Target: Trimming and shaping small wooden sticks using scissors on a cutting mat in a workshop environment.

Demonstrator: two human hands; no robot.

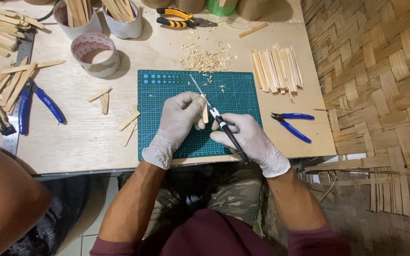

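Both my hands wear white gloves and work over a green cutting mat [167, 102]. My left hand [179, 118] pinches a short wooden stick [205, 114] held upright above the mat. My right hand [247, 137] grips a craft knife [221, 124] with a black handle. Its thin blade points up and left, lying against the stick. Wood shavings [207, 59] lie scattered just beyond the mat's far edge.
A stack of thin wooden slats [276, 68] lies right of the mat, blue cutters [293, 124] below it. Left are blue pliers [36, 104], loose sticks [129, 125], a tape roll [96, 53], cups of sticks [122, 16], a steel ruler [15, 95]. Another person's arm [5, 199] sits bottom left.
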